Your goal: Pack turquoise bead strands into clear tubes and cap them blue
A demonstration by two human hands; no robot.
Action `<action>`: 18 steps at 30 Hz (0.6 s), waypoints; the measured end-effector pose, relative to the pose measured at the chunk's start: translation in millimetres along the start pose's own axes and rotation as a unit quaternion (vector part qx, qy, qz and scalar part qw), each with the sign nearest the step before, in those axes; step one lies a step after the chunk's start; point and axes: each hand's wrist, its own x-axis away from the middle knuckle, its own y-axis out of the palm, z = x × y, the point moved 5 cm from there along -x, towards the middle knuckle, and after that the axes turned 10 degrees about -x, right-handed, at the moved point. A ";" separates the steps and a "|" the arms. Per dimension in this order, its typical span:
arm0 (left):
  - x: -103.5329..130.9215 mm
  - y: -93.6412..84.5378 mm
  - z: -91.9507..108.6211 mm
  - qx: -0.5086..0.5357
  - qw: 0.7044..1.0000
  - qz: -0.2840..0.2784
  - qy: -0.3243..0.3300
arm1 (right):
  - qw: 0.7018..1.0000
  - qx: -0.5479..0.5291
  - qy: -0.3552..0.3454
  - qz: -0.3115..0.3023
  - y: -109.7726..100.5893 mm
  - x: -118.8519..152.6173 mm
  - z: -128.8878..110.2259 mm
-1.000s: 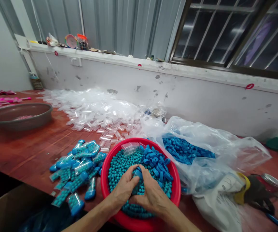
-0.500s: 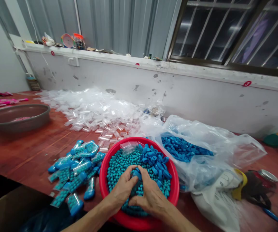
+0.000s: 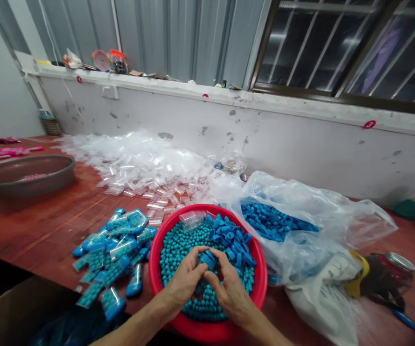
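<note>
Over the red basin (image 3: 261, 288), my left hand (image 3: 184, 278) and my right hand (image 3: 227, 283) meet around a small clear container with a blue cap (image 3: 208, 260). Fingers of both hands press on the cap; the container's lower part is mostly hidden between them. Teal beads (image 3: 178, 240) fill much of the basin. Loose blue caps (image 3: 231, 238) lie on the beads at the back right, and a clear empty container (image 3: 193, 219) rests at the back rim. Left of the basin, filled containers with blue caps (image 3: 115, 245) are piled on the table.
The red table (image 3: 85, 192) holds a heap of clear containers (image 3: 139, 158) along the wall. A plastic bag of blue caps (image 3: 275, 221) lies right of the basin, near a white cloth bag (image 3: 326, 298) and a jar (image 3: 400, 264). A brown basin (image 3: 27, 185) stands far left.
My right thumb has come up from lower down to the capped container. The blue cap shows more between my fingers now.
</note>
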 end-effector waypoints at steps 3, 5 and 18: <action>0.7 0.7 0.3 -0.012 1.000 -0.014 0.026 | 0.997 -0.052 0.024 0.059 -6.5 -2.4 6.7; 1.0 -0.3 0.8 -0.021 0.998 -0.002 0.052 | 0.984 -0.141 0.078 0.080 -7.9 -3.9 14.9; -1.8 2.9 -3.5 -0.016 1.000 0.010 0.019 | 0.986 -0.132 0.044 0.095 -10.6 -1.7 20.1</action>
